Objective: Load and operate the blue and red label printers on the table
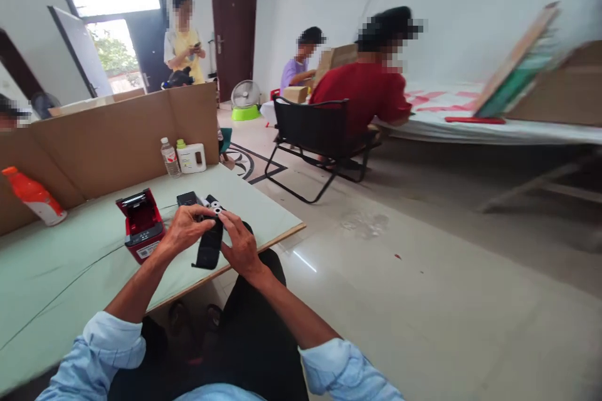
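Both hands are at a black flat case or device [209, 245] with a flap hanging toward me, near the table's front edge; its exact kind is unclear. My left hand [187, 229] has thumb and fingers closed on its upper end. From the other side my right hand [241, 243] grips it, fingertips meeting the left ones at the top. Small white rolls [216, 205] with dark centres show just beyond the fingertips. Left of my hands stands a red and black receipt printer [143, 232], its lid raised. Behind the hands lies a small black box [187, 198].
A cardboard panel [108, 138] edges the pale green table [79, 301]. Near it are an orange bottle [35, 197], a clear bottle [170, 158] and a white jug [192, 158]. A person in red [360, 97] sits on a black folding chair [313, 125]; others are farther back.
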Demonstrator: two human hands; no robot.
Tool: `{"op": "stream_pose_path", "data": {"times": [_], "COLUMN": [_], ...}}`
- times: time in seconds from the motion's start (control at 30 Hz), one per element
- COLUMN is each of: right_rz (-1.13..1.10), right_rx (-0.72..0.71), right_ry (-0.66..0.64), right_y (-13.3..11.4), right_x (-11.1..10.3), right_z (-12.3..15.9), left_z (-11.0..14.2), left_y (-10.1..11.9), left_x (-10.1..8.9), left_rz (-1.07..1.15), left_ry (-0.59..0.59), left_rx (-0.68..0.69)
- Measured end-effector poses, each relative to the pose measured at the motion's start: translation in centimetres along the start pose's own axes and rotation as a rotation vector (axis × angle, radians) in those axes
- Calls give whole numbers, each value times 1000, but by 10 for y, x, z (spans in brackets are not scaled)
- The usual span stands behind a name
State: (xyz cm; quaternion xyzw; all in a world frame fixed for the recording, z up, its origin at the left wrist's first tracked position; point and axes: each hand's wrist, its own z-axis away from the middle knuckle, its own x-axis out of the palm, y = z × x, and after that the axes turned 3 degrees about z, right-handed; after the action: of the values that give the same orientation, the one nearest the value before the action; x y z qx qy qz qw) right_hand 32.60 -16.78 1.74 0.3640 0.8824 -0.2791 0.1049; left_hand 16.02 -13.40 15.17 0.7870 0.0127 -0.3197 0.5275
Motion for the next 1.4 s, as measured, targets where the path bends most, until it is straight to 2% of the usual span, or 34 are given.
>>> {"op": "stream_pose_path", "data": {"times": [0.2, 0.3, 0.4, 0.5, 0.63, 0.77, 0.93, 1.03, 1.17, 1.27, 1.4], "right_rz": [-299, -422, -458, -415, -308, -230, -240, -474, -942, -1103, -1149], "right_rx": [11, -5, -38, -56, -70, -59, -17, 82, 375, 533, 602], "right_ry": [-79, -98, -169, -275, -450, -591, -624, -569, -500, -437, -331], "right_y": [-19, -27, -35, -43, -53, -57, -53, -55, -72, -89, -107], "right_x": [-4, 9, 36, 73, 120, 150, 159, 150, 121, 96, 74], "right_z": [-5, -17, -39, -68, -105, -120, -115, -108, -96, -86, -69], "left_z": [43, 58, 62, 59, 53, 51, 54, 57, 67, 82, 103], "left_y": [-15, -26, -40, -57, -84, -109, -125, -120, -91, -64, -37], "left_x": [-22, -36, -56, -88, -130, -151, -149, -140, -122, -104, -77], "left_rz": [245, 286, 138, -51, -237, -310, -226, -55, 313, 500, 772], "left_ry": [-98, -91, 33, 167, 279, 309, 333, 377, 482, 531, 412], "left_rx": [-45, 24, 126, 177, 153, 95, 18, -16, 14, -21, -139]}}
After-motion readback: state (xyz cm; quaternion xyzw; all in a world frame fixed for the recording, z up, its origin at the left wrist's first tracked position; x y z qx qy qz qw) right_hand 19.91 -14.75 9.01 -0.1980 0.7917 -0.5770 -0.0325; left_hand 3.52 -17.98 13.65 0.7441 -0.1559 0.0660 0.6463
